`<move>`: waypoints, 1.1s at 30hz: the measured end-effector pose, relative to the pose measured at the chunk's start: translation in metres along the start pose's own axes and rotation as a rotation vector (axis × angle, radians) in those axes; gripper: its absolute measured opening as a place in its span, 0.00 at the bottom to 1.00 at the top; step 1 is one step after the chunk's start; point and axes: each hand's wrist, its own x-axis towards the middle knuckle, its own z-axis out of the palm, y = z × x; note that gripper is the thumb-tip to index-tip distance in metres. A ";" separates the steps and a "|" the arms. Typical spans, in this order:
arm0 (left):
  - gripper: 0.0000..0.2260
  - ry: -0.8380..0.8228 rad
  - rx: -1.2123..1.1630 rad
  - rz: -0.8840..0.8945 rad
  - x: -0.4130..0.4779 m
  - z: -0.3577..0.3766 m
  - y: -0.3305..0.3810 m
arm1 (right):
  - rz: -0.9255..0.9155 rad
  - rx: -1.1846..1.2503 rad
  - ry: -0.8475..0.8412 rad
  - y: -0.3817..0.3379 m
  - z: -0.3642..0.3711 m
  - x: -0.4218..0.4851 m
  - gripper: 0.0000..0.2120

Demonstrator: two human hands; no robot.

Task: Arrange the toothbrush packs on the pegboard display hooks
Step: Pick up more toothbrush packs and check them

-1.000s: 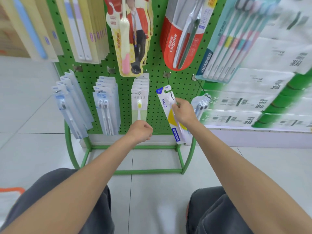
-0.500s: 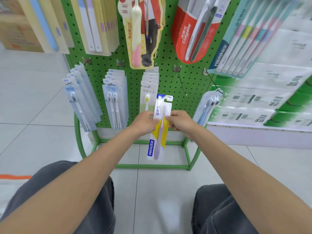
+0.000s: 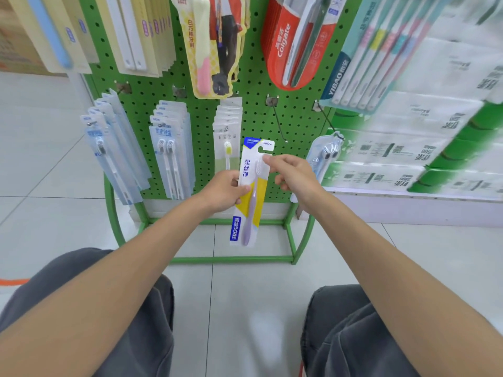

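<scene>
Green perforated metal forms the pegboard [image 3: 294, 115] in front of us, standing on a green tubular frame [image 3: 231, 259] over pale grey floor tiles [image 3: 40, 172]. We hold one white, yellow and blue card toothbrush pack [image 3: 255, 202] with a lilac brush upright between our hands, in front of the board's lower row and off any hook. Our left hand [image 3: 223, 190] grips the pack's middle from the left, thumb pressed on the front face and fingers curled behind. Our right hand [image 3: 294, 174] pinches the upper right edge between thumb and forefinger just beneath the cut-out hang tab, with the other fingers loosely curled. The tab sits just below and to the left of the tip of a thin bare metal hook [image 3: 279, 123] that slants out of the board. To the right, a second hook carries a clear blister pack with dark-headed brushes [image 3: 325, 153], partly hidden by our right hand. To the left of the held pack hang a stack of white packs with a yellow-green brush head [image 3: 228, 131], a stack of pale blue twin-brush packs [image 3: 170, 153] and a fanned row of pale blue single-brush packs [image 3: 114, 148]. The upper row holds a red Colgate pack [image 3: 285, 42], a teal multi-brush pack marked YIBAO [image 3: 362, 58], a figure-shaped card with a cream and pink brush [image 3: 209, 44] and cream-coloured long packs [image 3: 141, 31]. Blurred white and green wrapped bundles [image 3: 435, 126] are stacked at the right. Our knees in dark grey trousers [image 3: 109, 308] fill the bottom of the view.
</scene>
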 end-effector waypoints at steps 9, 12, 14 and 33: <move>0.03 0.010 -0.072 0.000 -0.008 -0.004 0.006 | 0.070 -0.007 -0.048 -0.001 0.003 -0.006 0.23; 0.02 0.113 -0.111 -0.011 -0.007 -0.007 0.007 | 0.119 0.018 -0.138 0.001 0.006 -0.009 0.27; 0.03 0.178 -0.121 -0.007 -0.006 -0.009 0.008 | 0.152 0.019 -0.176 0.003 0.008 -0.009 0.30; 0.07 0.314 -0.310 -0.066 -0.002 -0.009 0.021 | 0.036 -0.397 -0.597 0.037 0.010 -0.054 0.09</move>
